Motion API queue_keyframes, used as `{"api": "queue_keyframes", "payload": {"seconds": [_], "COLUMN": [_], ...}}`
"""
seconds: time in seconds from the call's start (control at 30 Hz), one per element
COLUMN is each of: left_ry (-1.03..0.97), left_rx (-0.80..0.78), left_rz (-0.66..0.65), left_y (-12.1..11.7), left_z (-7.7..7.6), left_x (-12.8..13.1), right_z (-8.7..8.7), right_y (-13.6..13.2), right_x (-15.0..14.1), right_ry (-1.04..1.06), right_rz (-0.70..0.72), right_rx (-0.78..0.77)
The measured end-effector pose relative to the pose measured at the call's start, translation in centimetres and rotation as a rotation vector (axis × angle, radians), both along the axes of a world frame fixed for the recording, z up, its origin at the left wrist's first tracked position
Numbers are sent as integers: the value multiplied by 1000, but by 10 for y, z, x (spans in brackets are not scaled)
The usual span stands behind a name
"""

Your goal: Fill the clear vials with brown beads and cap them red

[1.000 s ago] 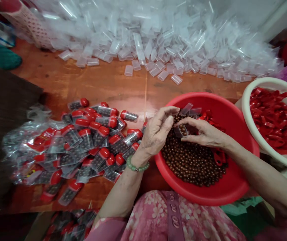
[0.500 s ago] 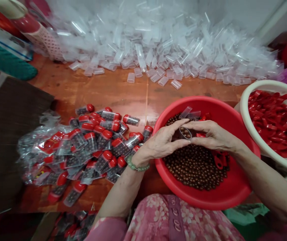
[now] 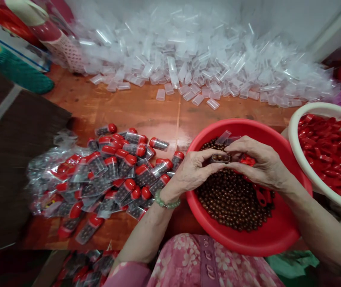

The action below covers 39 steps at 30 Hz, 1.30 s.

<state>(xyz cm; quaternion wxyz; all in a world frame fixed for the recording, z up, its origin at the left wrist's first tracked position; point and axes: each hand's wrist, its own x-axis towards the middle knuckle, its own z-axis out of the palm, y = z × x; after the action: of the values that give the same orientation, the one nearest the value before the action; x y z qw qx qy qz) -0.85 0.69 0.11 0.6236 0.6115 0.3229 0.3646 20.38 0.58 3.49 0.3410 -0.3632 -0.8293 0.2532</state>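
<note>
My left hand [image 3: 196, 169], with a green bead bracelet [image 3: 166, 201] on its wrist, and my right hand [image 3: 260, 163] meet above a red plastic basin [image 3: 281, 223]. Between their fingers, a small clear plastic tube [image 3: 220, 158] lies sideways with brown beads inside. Much of it is hidden by my fingers. Brown round beads [image 3: 233, 201] fill the basin's floor under my hands. Beside my right fingers lie some red plastic pieces [image 3: 248, 160].
A white-rimmed basin [image 3: 322, 159] of red caps stands to the right. Capped bead-filled tubes [image 3: 119, 175] lie heaped on clear bags on the wooden table [image 3: 134, 107]. Many empty clear tubes [image 3: 188, 75] pile up at the back.
My left hand has closed in from above the tube and now holds it with my right hand. The tube has turned flatter, and the view has shifted slightly.
</note>
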Motion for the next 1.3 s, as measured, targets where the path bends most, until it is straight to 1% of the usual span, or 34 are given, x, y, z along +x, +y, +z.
{"api": "queue_keyframes", "payload": {"seconds": [0.1,0.2,0.33,0.43,0.5,0.67,0.83,1.0,1.1,1.2,1.3], "left_ry": [-23,-14,80,149,145,14,-62,-230,-371,-456,-474], "left_rx": [-22,-36,-12,10,11,-71,-188,-336,-423,-462,-475], "left_rz": [-100,-188,-255,-284,-290,-287,-258,-230,-195,-174,-175], "left_y": [4,9,14,16,17,18,21,22,23,24,25], "left_z": [3,5,6,7,7,5,6,1,-4,-7,-7], "left_x": [-1,-2,-4,-6,-6,-5,-6,-5,-4,-5,-5], "right_z": [3,5,6,6,7,5,4,4,4,5,7], "right_y": [1,2,4,6,7,6,4,0,-3,-5,-3], "right_x": [0,1,2,0,-1,-3,-5,-5,0,6,13], "right_ry": [-42,-91,-127,-149,-149,-70,53,206,262,271,196], "right_rz": [86,121,154,172,167,118,22,34,51,85,57], "right_rx": [29,29,-14,-83,-156,-377,-487,-582,-624,-643,-565]}}
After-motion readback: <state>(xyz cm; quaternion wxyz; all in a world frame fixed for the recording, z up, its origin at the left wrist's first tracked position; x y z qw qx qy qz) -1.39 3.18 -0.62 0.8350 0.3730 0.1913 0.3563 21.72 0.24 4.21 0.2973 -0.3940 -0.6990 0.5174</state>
